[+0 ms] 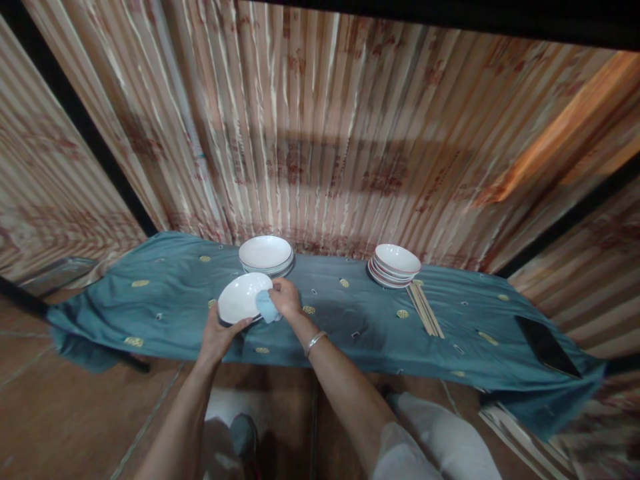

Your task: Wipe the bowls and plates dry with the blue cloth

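My left hand (220, 335) grips the near left rim of a white plate (239, 300), which is tilted a little above the cloth-covered table. A light blue cloth (268, 306) lies against the plate's right edge, with my right hand (287, 297) closed on it. Just behind this plate is a stack of white plates (265, 253) with dark rims. The fingers of my left hand under the plate are hidden.
The table has a teal patterned cloth (345, 320). To the right are stacked white bowls (397, 259) with red rims, several wooden chopsticks (426, 310) and a black phone-like slab (546, 345). Dark frame posts (80, 113) flank a pleated curtain (320, 133).
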Tool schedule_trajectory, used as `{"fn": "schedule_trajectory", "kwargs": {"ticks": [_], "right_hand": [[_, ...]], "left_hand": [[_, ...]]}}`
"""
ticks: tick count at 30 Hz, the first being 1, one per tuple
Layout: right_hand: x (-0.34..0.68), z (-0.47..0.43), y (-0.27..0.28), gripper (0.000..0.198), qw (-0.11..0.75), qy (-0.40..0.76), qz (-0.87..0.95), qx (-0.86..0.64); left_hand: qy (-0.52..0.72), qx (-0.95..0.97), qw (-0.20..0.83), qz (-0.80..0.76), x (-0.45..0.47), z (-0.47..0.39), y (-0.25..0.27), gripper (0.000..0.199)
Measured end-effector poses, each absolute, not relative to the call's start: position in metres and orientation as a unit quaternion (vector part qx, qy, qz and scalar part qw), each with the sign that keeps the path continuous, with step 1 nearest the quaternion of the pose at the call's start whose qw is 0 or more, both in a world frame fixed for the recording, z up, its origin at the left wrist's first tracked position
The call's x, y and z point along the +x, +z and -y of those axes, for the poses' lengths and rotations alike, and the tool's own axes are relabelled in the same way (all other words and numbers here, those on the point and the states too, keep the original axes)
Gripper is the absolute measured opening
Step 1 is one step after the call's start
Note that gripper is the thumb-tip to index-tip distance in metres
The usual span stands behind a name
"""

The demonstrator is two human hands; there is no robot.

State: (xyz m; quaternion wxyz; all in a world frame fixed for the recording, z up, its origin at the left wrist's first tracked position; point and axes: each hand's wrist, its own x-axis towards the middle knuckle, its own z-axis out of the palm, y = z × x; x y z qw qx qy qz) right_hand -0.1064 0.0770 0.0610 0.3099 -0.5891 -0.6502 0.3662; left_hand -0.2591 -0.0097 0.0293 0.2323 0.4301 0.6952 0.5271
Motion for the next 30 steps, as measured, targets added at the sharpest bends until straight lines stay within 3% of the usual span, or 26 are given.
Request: {"fn": "schedule_trajectory", "kwargs": {"ticks": [16,22,30], "right_hand": [[-0.092,-0.071,0.063,0.030,0.492,0.461,0.558,-0.484],[-0.011,-0.048,0.049,0.029,0.570,0.501,0.489,-0.430],[0.080,-0.030,0.008,0.026,0.619,0.445,0.424,-0.489]], "left_hand": [[0.571,0.468,0.156,-0.656,-0.242,0.020,0.053,0.103],[0.565,0.507,0.214,-0.614,-0.183,0.020,0.039,0.114],[0.520,0.552,0.328,-0.563,-0.102,0.003,0.011,0.098]]}}
